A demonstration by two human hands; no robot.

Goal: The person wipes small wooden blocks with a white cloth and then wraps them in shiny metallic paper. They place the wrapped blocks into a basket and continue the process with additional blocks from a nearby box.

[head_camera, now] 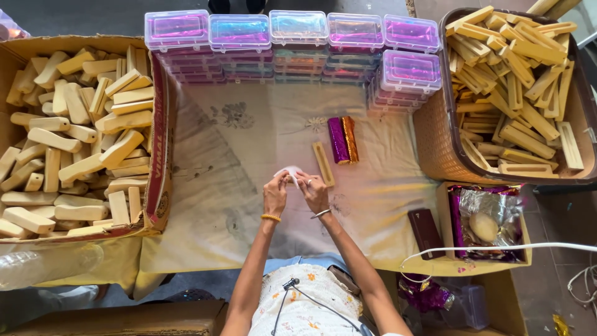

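Note:
My left hand (274, 193) and my right hand (314, 190) meet over the middle of the cloth, both pinching a small white piece (290, 171) between the fingertips. Just right of my right hand lies a slotted wooden holder (323, 163) on the cloth. Beyond it rest a purple foil-wrapped stick (338, 140) and a gold foil-wrapped stick (351, 139), side by side. An orange bangle is on my left wrist, a thin silver one on my right.
A cardboard box (158, 149) of wooden blocks fills the left. A brown basket (435, 146) of wooden holders stands at right. Stacked clear plastic cases (298, 28) line the far edge. A dark case (425, 231) and a small box holding foil (488, 221) sit at lower right.

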